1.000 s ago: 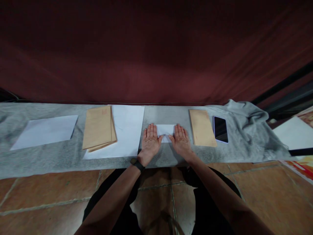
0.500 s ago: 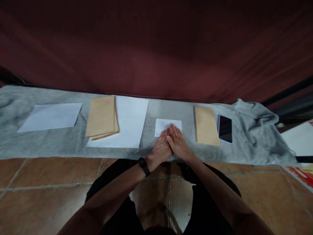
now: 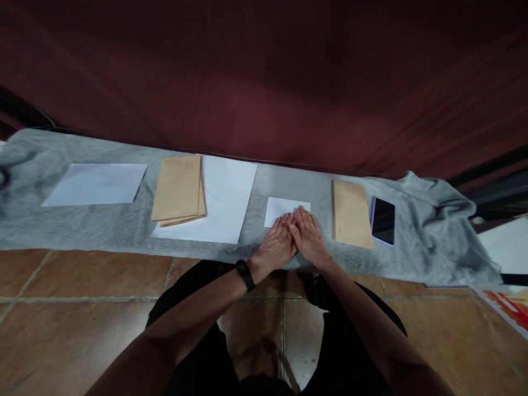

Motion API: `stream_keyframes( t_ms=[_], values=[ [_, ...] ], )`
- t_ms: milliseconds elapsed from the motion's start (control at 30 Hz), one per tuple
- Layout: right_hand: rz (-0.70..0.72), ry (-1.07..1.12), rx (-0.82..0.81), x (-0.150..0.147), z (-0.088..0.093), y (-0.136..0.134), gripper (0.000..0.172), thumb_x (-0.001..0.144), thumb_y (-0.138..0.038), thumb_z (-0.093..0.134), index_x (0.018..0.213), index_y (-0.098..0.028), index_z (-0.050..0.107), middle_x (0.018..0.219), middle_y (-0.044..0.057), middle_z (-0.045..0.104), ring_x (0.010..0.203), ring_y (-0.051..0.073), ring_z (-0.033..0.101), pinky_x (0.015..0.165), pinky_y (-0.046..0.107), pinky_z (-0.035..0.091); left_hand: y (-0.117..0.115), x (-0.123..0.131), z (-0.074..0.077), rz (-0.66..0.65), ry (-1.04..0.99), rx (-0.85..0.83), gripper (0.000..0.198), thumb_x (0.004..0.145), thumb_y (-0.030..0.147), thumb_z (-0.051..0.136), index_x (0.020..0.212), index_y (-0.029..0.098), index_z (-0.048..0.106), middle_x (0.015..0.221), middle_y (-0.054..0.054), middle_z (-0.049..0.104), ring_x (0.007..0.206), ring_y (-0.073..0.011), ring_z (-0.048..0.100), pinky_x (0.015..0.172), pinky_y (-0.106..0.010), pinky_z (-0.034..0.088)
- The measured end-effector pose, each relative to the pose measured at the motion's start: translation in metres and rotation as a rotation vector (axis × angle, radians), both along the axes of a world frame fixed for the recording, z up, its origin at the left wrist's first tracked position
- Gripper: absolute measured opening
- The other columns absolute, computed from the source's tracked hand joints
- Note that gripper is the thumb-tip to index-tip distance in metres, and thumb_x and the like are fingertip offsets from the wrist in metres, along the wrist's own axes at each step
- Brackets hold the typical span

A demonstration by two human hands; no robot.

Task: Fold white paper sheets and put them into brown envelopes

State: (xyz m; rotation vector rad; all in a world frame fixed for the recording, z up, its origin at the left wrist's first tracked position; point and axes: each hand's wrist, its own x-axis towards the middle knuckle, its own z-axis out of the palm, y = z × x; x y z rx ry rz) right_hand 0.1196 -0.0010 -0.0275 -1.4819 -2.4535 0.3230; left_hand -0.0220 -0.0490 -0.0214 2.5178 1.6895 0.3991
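Observation:
A small white piece of paper (image 3: 284, 205), perhaps folded, lies on the grey cloth in front of me. My left hand (image 3: 279, 242) rests flat on its near edge, fingers stretched out. Beside it, my right hand (image 3: 309, 236) lies flat over the paper's near right corner, with its thumb touching or overlapping the left hand. Both palms face down, and the paper under them is hidden. Left of my hands is a large white sheet (image 3: 231, 192), partly covered by a stack of brown envelopes (image 3: 177, 187). To the right lie more brown envelopes (image 3: 352, 214).
A phone (image 3: 383, 221) lies right of the envelopes, near bunched folds of the grey cloth (image 3: 437, 220). Another white sheet (image 3: 97, 184) is at the far left. A dark red curtain (image 3: 264, 99) hangs along the back edge. Tiled floor (image 3: 82, 330) shows below the front edge.
The view has shifted and tilted slightly. My hands have slid a little toward me and apart at the fingertips, staying flat on the small paper.

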Motion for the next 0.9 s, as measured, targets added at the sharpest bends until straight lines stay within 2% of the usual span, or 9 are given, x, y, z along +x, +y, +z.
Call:
stream_keyframes(
  t_ms=[300,533,733,900],
  values=[
    [-0.007,-0.071,0.097,0.009,-0.006,-0.002,0.07,0.109,-0.051,0.021,0.162,-0.005,0.028,0.169,0.019,0.027,0.158,0.029,0.023,0.127,0.05,0.021,0.003,-0.013,0.0,0.075,-0.045,-0.009,0.063,0.103,0.033,0.036,0.156,0.0,0.033,0.166,-0.023,0.031,0.158,-0.0293,0.021,0.128,-0.049,0.027],
    [-0.06,-0.077,0.176,0.014,-0.007,-0.004,0.07,0.108,-0.05,0.029,0.158,-0.001,0.034,0.166,0.022,0.033,0.155,0.031,0.03,0.126,0.05,0.023,0.012,-0.031,0.002,0.219,0.012,-0.048,0.069,0.105,0.043,0.033,0.157,-0.002,0.031,0.167,-0.024,0.028,0.158,-0.0296,0.019,0.129,-0.048,0.024],
    [-0.095,-0.061,0.175,0.016,-0.009,-0.005,0.07,0.108,-0.049,0.032,0.159,-0.002,0.033,0.165,0.023,0.033,0.154,0.032,0.031,0.126,0.052,0.024,0.016,-0.04,0.004,0.312,0.064,-0.044,0.072,0.104,0.046,0.034,0.156,-0.005,0.033,0.165,-0.026,0.029,0.156,-0.0336,0.026,0.127,-0.05,0.027],
    [-0.149,-0.017,0.131,0.015,-0.002,0.0,0.07,0.109,-0.049,0.025,0.156,0.001,0.038,0.163,0.026,0.036,0.154,0.034,0.031,0.125,0.055,0.026,0.025,-0.042,0.014,0.385,0.046,0.018,0.069,0.104,0.043,0.031,0.152,-0.007,0.039,0.161,-0.028,0.038,0.155,-0.0359,0.029,0.127,-0.054,0.025]
  ],
)
